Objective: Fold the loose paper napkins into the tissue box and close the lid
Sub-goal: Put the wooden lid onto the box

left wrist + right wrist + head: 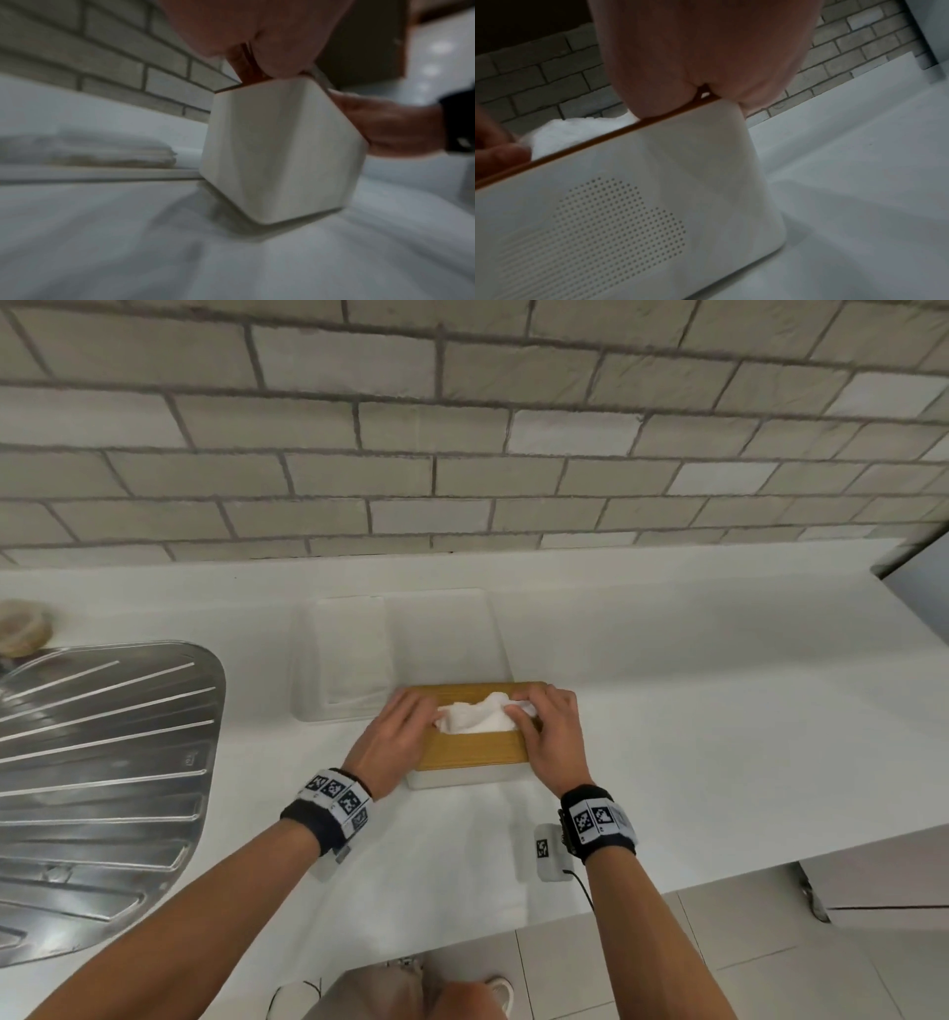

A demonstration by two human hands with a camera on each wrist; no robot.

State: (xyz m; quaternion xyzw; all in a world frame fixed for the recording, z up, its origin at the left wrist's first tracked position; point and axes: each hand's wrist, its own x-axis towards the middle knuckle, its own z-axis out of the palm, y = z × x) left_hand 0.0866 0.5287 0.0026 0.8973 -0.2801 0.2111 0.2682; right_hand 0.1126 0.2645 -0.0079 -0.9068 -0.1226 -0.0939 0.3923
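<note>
The white tissue box (462,775) stands on the counter with its wooden lid (472,747) on top. A crumpled white napkin (480,719) sticks up through the lid's middle. My left hand (429,711) lies fairly flat on the lid's left end, fingertips at the napkin's left edge. My right hand (521,706) sits on the right end, fingers curled and pinching the napkin's right side. In the right wrist view the palm rests on the lid's edge (603,138) above the box's dotted wall (628,203), with the napkin (577,132) behind it.
Behind the box on the left, a clear tray (308,706) holds a stack of folded napkins (354,660). A steel drainboard (102,762) fills the left. A small white marker block (549,852) sits near the front edge. The brick wall (462,454) closes the back.
</note>
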